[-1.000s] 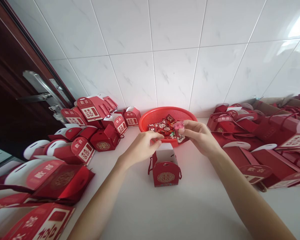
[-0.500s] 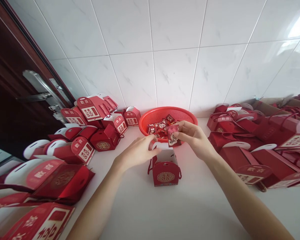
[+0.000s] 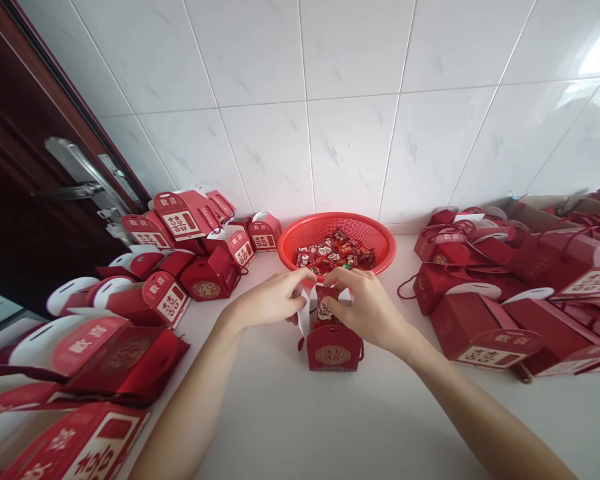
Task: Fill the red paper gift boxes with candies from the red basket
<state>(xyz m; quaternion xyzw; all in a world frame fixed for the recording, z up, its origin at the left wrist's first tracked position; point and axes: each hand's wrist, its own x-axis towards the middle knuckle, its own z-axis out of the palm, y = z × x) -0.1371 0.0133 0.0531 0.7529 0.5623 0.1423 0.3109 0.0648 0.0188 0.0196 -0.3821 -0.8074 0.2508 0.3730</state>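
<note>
Evidently, the right hand [image 3: 363, 303] is clamping a dark red wrapped candy packet [image 3: 325, 308] between thumb and fingers, and the packet is standing at the mouth of a gold-medallion gift box [image 3: 333, 352] just below those fingertips. Opposite them, the left hand [image 3: 273, 297] is curling beside the box's white-lined flap [image 3: 305, 319]; whether its fingers are gripping the flap, I cannot tell. The step in hand is looking like the placing of the packet inside, so the move is probably calling for a steady flap and a release clear of the walls. Just beyond both hands' fingertips, a red plastic basket [image 3: 389, 248] is holding more wrapped candies [image 3: 325, 249].
</note>
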